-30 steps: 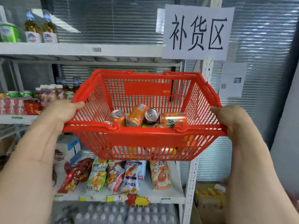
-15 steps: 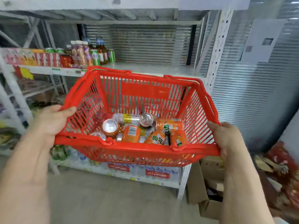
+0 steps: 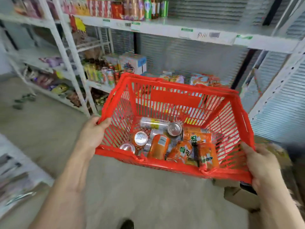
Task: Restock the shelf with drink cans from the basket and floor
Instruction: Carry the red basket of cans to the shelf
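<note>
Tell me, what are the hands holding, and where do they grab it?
Both hold the red basket of drink cans. The left hand grips its left rim near the corner; the right hand grips its right rim.

You have bare room on the white metal shelf (image 3: 206, 33) up right. The red plastic basket (image 3: 175, 99) blocks your way to the lower snack packets (image 3: 198, 80).
</note>
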